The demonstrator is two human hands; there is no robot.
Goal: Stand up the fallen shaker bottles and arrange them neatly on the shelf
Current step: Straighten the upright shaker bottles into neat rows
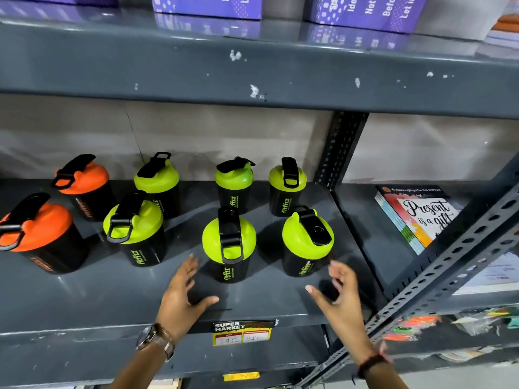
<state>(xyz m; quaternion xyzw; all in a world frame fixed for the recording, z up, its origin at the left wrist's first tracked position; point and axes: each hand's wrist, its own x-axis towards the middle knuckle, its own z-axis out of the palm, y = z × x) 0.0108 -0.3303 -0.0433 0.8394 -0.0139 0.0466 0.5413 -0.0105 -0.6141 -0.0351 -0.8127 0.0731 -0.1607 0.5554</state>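
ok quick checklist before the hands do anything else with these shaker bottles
1. All bottles upright: ok. Eight stand on the shelf, none lying down.
2. Hands free: ok. The left hand and right hand are open and hold nothing.
3. Colours grouped: ok. The two orange-lid bottles sit at the left, the six green ones to their right.
4. Rows straight: not ok. The front right green bottle has its cap strap turned differently from the front middle green bottle, and spacing is uneven.
5. Lids shut tight: cannot tell.
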